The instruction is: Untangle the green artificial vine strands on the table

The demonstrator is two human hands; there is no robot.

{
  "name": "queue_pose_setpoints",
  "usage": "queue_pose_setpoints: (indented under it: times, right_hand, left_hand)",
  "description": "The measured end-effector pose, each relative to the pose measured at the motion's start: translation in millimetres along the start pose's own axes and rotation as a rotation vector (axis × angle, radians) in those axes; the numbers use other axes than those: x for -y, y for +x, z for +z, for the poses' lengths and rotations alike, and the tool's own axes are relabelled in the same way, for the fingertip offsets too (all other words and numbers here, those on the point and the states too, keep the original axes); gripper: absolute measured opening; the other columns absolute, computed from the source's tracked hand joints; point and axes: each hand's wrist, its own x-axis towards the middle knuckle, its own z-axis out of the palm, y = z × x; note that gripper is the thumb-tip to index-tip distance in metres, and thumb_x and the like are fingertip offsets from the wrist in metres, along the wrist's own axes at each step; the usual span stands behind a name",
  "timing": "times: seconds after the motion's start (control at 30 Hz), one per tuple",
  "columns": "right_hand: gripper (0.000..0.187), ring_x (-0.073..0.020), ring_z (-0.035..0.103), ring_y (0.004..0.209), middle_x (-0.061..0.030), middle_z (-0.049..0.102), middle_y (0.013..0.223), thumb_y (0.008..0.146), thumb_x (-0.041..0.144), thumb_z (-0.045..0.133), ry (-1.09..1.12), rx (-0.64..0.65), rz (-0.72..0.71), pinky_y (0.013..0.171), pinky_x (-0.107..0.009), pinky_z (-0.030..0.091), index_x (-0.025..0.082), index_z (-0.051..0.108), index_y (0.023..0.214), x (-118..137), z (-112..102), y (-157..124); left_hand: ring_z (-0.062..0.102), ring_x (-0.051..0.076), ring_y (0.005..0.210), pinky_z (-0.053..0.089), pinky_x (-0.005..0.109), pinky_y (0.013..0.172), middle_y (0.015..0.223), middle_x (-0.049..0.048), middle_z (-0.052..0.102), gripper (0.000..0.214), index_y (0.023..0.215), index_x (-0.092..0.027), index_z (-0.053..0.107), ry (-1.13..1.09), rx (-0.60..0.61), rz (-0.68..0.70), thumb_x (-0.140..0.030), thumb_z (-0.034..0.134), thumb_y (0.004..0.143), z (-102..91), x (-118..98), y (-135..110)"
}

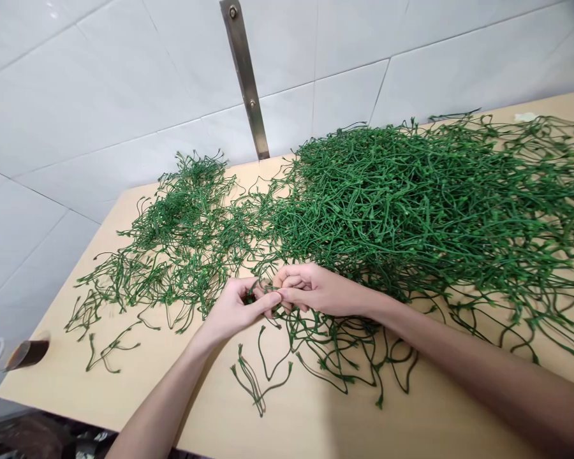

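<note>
green plastic vine stems (263, 299), thin wiry branching strands with small nubs at the tips, pinched between both hands just in front of the big pile, over the pale wooden tabletop (124, 382)

left to right:
- clear plastic cup with dark liquid (26, 352) lying on its side at the far left table edge, well apart from the work
- smaller loose spread of the same green stems (182, 223) on the left, thinner and more separated than the main heap, looks like a sorted-out batch
- a few single stems (253, 379) lying free near the front edge, between the forearms
- left hand (236, 309) fingers curled, thumb and forefinger pressed onto the stem, tips touching the other hand's
- right hand (306, 290) fingers bunched together and curled in, pinching the same stem from the other side; hands meet so a short section is gripped at two close points
- dense tangled heap of green stems (435, 191) fills the right half, strands trailing under the right forearm
- brass-coloured metal strip (243, 70) screwed to the white tiled wall (100, 95) behind
</note>
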Motion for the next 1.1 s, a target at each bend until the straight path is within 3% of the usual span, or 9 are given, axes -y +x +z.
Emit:
queue_pose_setpoints:
  times: [0.1, 0.17, 0.3, 0.5, 0.63, 0.73, 0.97, 1.1]
  right_hand:
    - [0.019, -0.0073, 0.051, 0.056, -0.002, 0.066, 0.078, 0.088, 0.034, 0.056, 0.043, 0.046, 0.038, 0.053, -0.021, 0.039, 0.015, 0.056, 0.087, -1, -2, 0]
    - [0.022, -0.0078, 0.052, 0.056, -0.0029, 0.067, 0.078, 0.088, 0.036, 0.056, 0.041, 0.061, 0.048, 0.052, -0.021, 0.038, 0.015, 0.059, 0.087, -1, -4, 0]
    - [0.027, -0.0066, 0.037, 0.052, 0.0033, 0.051, 0.063, 0.091, 0.038, 0.053, -0.078, 0.066, 0.014, 0.049, -0.021, 0.027, 0.014, 0.061, 0.082, 1, -6, -1]
    - [0.04, -0.0078, 0.028, 0.056, 0.0044, 0.037, 0.062, 0.09, 0.05, 0.052, -0.208, 0.044, -0.023, 0.05, -0.024, 0.02, 0.015, 0.059, 0.072, 1, 1, -2]
    - [0.043, -0.0058, 0.022, 0.051, 0.0077, 0.028, 0.056, 0.078, 0.049, 0.068, -0.193, 0.039, 0.043, 0.046, -0.024, 0.014, 0.017, 0.044, 0.06, 1, 6, -3]
    - [0.051, -0.0046, 0.018, 0.05, 0.0095, 0.023, 0.054, 0.064, 0.041, 0.079, -0.175, 0.049, 0.063, 0.046, -0.024, 0.01, 0.019, 0.033, 0.056, 2, 10, -4]
    - [0.071, -0.0048, 0.011, 0.053, 0.0093, 0.016, 0.054, 0.048, 0.043, 0.088, -0.23, -0.035, 0.052, 0.05, -0.027, 0.005, 0.02, 0.02, 0.051, -1, 14, -2]
    - [0.072, -0.0045, 0.011, 0.051, 0.0097, 0.014, 0.052, 0.057, 0.047, 0.084, -0.159, -0.203, 0.011, 0.049, -0.026, 0.005, 0.02, 0.017, 0.052, -6, 13, -2]
  left_hand:
    - [0.042, 0.008, 0.043, 0.029, 0.021, 0.043, 0.045, 0.001, 0.052, 0.046, 0.051, -0.014, 0.056, -0.051, 0.073, -0.008, -0.049, 0.066, 0.08, -4.6, 0, -1]
    - [0.033, 0.006, 0.039, 0.022, 0.021, 0.039, 0.042, -0.0035, 0.042, 0.045, 0.053, -0.014, 0.057, -0.07, 0.097, -0.038, -0.049, 0.067, 0.078, -7.2, 0, -1]
    - [0.026, 0.005, 0.04, 0.015, 0.022, 0.039, 0.045, -0.0061, 0.034, 0.042, 0.062, -0.014, 0.06, -0.08, 0.166, -0.083, -0.053, 0.065, 0.079, -9.0, 1, -1]
    - [0.025, 0.007, 0.048, 0.018, 0.024, 0.046, 0.053, -0.0048, 0.031, 0.052, 0.054, -0.018, 0.04, -0.015, 0.222, 0.06, -0.059, 0.06, 0.079, -7.3, 0, -2]
    - [0.022, 0.008, 0.052, 0.016, 0.025, 0.048, 0.055, -0.0056, 0.026, 0.052, 0.052, -0.018, 0.035, 0.099, 0.244, 0.155, -0.053, 0.071, 0.068, -4.9, -2, -2]
    - [0.021, 0.009, 0.054, 0.016, 0.026, 0.05, 0.056, -0.005, 0.024, 0.057, 0.051, -0.019, 0.031, 0.116, 0.25, 0.231, -0.059, 0.067, 0.067, -2.1, -1, 0]
    - [0.015, 0.008, 0.055, 0.011, 0.026, 0.05, 0.056, -0.0059, 0.019, 0.073, 0.049, -0.018, 0.019, 0.075, 0.126, 0.236, -0.055, 0.082, 0.051, 7.2, -1, -1]
    - [0.02, 0.008, 0.051, 0.018, 0.027, 0.05, 0.049, -0.006, 0.021, 0.075, 0.049, -0.019, 0.012, -0.086, -0.18, 0.308, -0.045, 0.082, 0.06, 0.2, 3, -1]
